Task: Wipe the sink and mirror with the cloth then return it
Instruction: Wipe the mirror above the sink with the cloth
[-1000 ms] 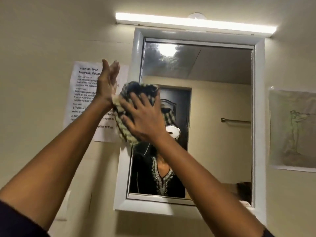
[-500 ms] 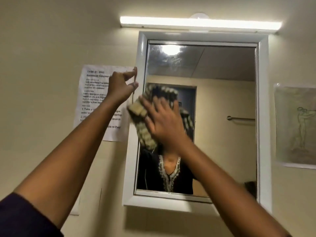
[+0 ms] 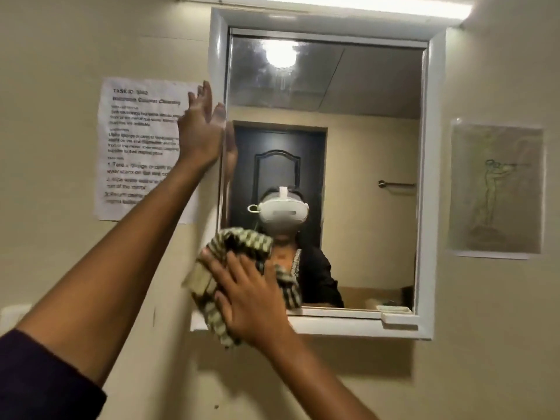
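Observation:
A white-framed mirror (image 3: 363,101) hangs on the beige wall. My right hand (image 3: 251,295) presses a green-and-dark checked cloth (image 3: 242,247) flat against the mirror's lower left corner, fingers spread over it. My left hand (image 3: 200,128) is raised with fingers straight and apart, resting against the left side of the mirror frame, holding nothing. The upper glass looks hazy and streaked. The sink is out of view.
A printed task sheet (image 3: 136,147) is taped to the wall left of the mirror. A drawing in a plastic sleeve (image 3: 497,189) hangs on the right. A strip light (image 3: 348,3) glows above the frame. A small ledge (image 3: 397,316) sits at the mirror's lower right.
My right hand has dragged the cloth down from the upper left of the glass to the bottom left corner. My left hand opened flat against the frame.

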Available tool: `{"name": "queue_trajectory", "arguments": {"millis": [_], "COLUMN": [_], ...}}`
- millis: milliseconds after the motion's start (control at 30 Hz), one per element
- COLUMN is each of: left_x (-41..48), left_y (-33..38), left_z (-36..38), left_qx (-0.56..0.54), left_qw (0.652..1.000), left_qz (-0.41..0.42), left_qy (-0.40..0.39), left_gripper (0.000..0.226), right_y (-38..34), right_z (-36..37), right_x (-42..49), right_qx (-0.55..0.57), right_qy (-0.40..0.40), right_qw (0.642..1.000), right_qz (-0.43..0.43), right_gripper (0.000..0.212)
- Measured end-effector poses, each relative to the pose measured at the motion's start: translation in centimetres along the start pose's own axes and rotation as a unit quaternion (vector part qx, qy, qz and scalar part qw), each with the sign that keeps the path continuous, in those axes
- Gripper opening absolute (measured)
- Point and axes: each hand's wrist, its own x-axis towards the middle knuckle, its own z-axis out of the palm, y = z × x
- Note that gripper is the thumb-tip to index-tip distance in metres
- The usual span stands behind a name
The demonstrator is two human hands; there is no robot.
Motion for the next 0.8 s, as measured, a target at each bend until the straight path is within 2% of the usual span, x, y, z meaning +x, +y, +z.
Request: {"name": "queue_trajectory", "arguments": {"millis": [67,167,233,300,367,433,500,533,567,633,667,733,800], "left_x": [-0.5,-0.6,-0.5,-0.7,-0.9,-1.1,-1.3,-1.3,-1.2,-1.0,-1.0,-1.0,-1.2], "left_y": [-1.2,-2.1,-2.1,-2.1,-2.2,-2.3,-2.4,-2.4,-2.5,-2.5,-2.4,-2.2,-2.3], "left_z": [1.4,2.8,3.0,3.0,2.9,2.9,2.8,2.7,2.6,2.3,2.3,2.3,2.4], "left_qx": [0.036,0.089,0.090,0.051,0.010,-0.008,-0.019,-0.024,-0.027,-0.026,-0.027,-0.033,-0.027], "left_qw": [0.998,0.989,0.987,0.990,0.991,0.990,0.989,0.989,0.988,0.987,0.987,0.987,0.987], "left_qz": [0.037,0.079,0.092,0.098,0.100,0.101,0.106,0.110,0.113,0.118,0.118,0.111,0.110], "left_qy": [0.028,0.084,0.097,0.092,0.091,0.095,0.098,0.098,0.099,0.107,0.109,0.111,0.112], "left_gripper": [0.052,0.050,0.048,0.047,0.045,0.045,0.046,0.046,0.047,0.047,0.046,0.046,0.047], "right_y": [0.1,1.6,3.5,6.3,9.0,10.1,9.5,8.8,7.8,5.4,4.4,3.6,4.7], "right_z": [0.2,-0.7,-1.2,-1.8,-2.0,-1.7,-1.6,-1.6,-1.6,-1.9,-2.2,-2.7,-3.2], "right_x": [-1.6,-2.4,-3.9,-5.9,-6.9,-6.2,-4.0,-2.6,-1.1,2.0,3.4,5.4,5.7], "right_qx": [0.001,-0.008,0.004,-0.015,-0.057,-0.073,-0.050,-0.039,-0.040,-0.052,-0.053,-0.059,-0.077], "right_qy": [-0.023,-0.012,0.023,0.063,0.090,0.088,0.093,0.114,0.132,0.142,0.133,0.102,0.071], "right_qw": [1.000,1.000,0.998,0.988,0.953,0.892,0.847,0.847,0.865,0.940,0.967,0.989,0.994], "right_qz": [0.005,0.019,0.058,0.139,0.285,0.438,0.522,0.518,0.482,0.307,0.211,0.086,0.029], "right_gripper": [0.066,0.065,0.066,0.068,0.067,0.059,0.068,0.071,0.066,0.051,0.054,0.060,0.057]}}
